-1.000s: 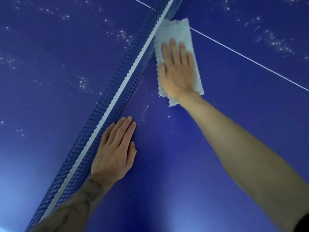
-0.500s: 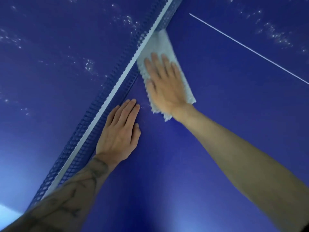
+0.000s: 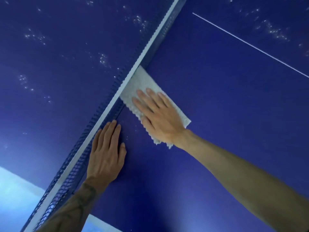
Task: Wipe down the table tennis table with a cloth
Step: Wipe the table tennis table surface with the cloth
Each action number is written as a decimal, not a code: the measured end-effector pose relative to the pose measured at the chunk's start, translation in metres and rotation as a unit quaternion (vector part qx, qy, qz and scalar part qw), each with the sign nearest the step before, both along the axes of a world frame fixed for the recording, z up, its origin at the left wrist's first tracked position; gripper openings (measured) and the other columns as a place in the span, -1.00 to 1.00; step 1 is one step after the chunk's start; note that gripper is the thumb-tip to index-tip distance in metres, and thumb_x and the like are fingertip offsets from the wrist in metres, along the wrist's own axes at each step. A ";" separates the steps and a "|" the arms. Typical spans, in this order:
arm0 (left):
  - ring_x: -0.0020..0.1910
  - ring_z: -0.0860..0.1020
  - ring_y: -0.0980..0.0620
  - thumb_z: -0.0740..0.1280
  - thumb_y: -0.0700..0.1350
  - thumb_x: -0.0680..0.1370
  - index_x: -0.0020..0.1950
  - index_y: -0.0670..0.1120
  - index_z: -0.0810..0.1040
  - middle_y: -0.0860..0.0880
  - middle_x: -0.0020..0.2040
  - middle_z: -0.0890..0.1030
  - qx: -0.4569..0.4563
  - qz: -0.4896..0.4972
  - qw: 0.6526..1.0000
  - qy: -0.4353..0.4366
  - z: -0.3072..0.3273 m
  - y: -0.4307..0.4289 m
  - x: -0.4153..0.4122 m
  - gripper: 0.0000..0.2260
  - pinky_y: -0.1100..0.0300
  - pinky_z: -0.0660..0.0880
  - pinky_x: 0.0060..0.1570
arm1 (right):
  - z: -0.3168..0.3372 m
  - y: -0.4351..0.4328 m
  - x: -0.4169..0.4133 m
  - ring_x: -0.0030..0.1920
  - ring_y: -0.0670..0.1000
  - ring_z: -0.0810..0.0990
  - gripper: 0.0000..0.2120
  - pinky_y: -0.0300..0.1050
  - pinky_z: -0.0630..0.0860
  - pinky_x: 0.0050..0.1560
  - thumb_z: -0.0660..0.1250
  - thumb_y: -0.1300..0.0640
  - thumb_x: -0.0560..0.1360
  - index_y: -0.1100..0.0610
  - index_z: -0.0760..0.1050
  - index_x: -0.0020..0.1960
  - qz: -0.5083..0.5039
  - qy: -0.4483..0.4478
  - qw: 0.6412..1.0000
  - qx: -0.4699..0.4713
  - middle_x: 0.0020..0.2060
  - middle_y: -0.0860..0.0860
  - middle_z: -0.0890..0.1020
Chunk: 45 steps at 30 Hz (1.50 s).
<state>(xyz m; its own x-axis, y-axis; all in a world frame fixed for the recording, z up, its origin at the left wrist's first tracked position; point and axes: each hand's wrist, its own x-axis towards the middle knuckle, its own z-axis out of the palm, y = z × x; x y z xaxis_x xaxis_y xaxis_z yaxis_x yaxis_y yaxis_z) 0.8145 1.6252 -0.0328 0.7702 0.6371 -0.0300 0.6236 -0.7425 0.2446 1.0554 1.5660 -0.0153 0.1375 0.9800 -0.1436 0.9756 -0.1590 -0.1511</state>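
A blue mesh net [image 3: 104,118] with a white top band runs diagonally from the lower left to the top centre. Clusters of white specks [image 3: 103,58] are scattered beyond it, with more at the upper right [image 3: 274,30]. A thin white line [image 3: 250,45] slants across the right. A pale, bright floor area [image 3: 15,198] shows at the lower left.

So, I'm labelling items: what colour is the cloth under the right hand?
The cloth is white, bumpy-textured; head view.

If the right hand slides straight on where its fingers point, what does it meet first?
Most likely the net: the right hand points up-left toward it, and the far edge of the cloth under it reaches the net.
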 end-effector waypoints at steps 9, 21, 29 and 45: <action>0.62 0.26 -0.19 0.12 -0.08 0.69 0.60 -0.26 0.33 -0.20 0.62 0.32 -0.009 0.005 1.000 -0.020 -0.001 0.002 -0.002 -0.50 -0.06 0.05 0.67 | 0.001 0.040 0.062 0.73 0.11 -0.13 -0.42 0.16 -0.12 0.71 -0.14 -0.08 0.75 -0.03 -0.10 0.75 -0.235 0.005 0.972 0.003 0.75 0.00 -0.07; 0.62 0.26 -0.18 0.14 -0.07 0.69 0.61 -0.26 0.31 -0.20 0.62 0.32 -0.006 0.010 1.000 -0.024 0.001 0.002 -0.004 -0.49 0.09 -0.09 0.67 | -0.005 0.003 0.034 0.73 0.11 -0.06 -0.42 0.17 -0.08 0.71 -0.13 -0.06 0.75 -0.04 -0.05 0.75 -0.178 -0.013 0.984 0.004 0.74 -0.01 -0.02; 0.61 0.28 -0.19 0.11 -0.05 0.72 0.61 -0.24 0.30 -0.20 0.61 0.33 -0.027 0.011 0.999 -0.026 0.008 0.000 -0.020 -0.51 0.08 -0.07 0.67 | -0.003 -0.048 -0.070 0.73 0.11 -0.06 -0.44 0.18 -0.04 0.71 -0.06 -0.04 0.77 -0.03 -0.03 0.75 0.003 -0.015 1.000 -0.009 0.74 0.00 -0.01; 0.59 0.28 -0.17 0.12 -0.03 0.72 0.62 -0.24 0.28 -0.20 0.62 0.31 -0.033 0.021 0.999 -0.013 0.008 -0.021 -0.095 -0.50 0.22 -0.06 0.61 | -0.005 -0.063 -0.121 0.73 0.11 0.02 -0.43 0.20 0.04 0.69 -0.06 -0.03 0.74 -0.02 0.05 0.75 -0.112 -0.005 0.994 0.009 0.73 0.00 0.07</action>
